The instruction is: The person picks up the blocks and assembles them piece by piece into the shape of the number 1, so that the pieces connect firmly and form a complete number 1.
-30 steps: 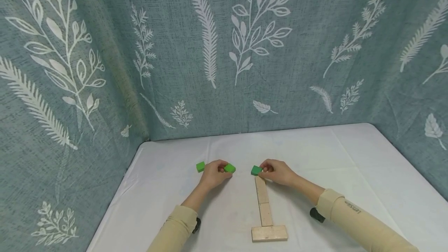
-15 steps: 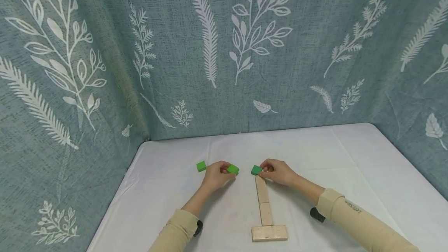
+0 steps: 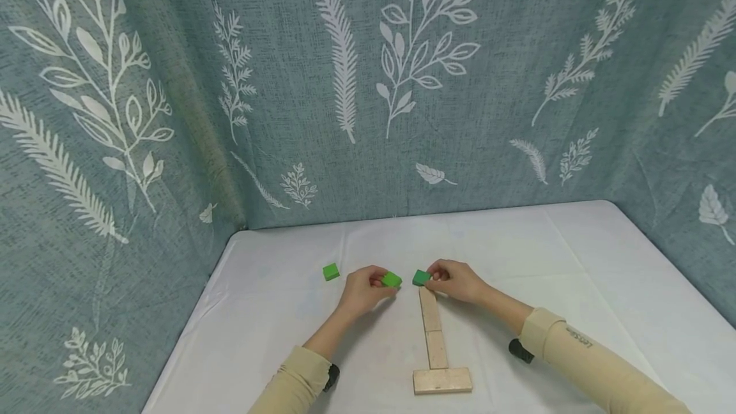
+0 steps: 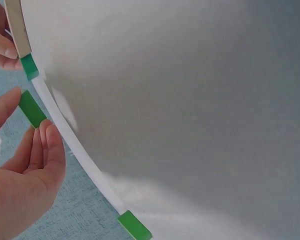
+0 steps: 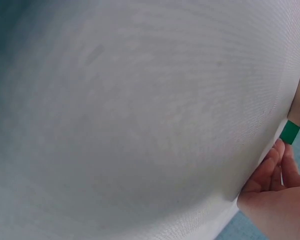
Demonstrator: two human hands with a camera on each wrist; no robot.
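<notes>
A light green block (image 3: pixel 392 280) is pinched between the thumb and fingers of my left hand (image 3: pixel 363 291); the left wrist view shows this green block (image 4: pixel 32 109) tilted in the grip. Just to its right, my right hand (image 3: pixel 458 281) holds a darker green block (image 3: pixel 421 278) at the far end of a row of wooden blocks. That dark green block (image 5: pixel 290 132) meets the wood's end in the right wrist view. The row consists of a far plank (image 3: pixel 430 310), a nearer plank (image 3: pixel 437 350) and a crosswise wooden block (image 3: pixel 442 381) at the bottom.
Another light green block (image 3: pixel 330 271) lies on the white-covered table (image 3: pixel 276 312), left of my left hand. A blue-green curtain (image 3: pixel 368 171) with white leaf prints hangs behind the table and along both sides.
My left hand has moved right with the light green block, closer to the dark green one. The right hand has stayed in place.
</notes>
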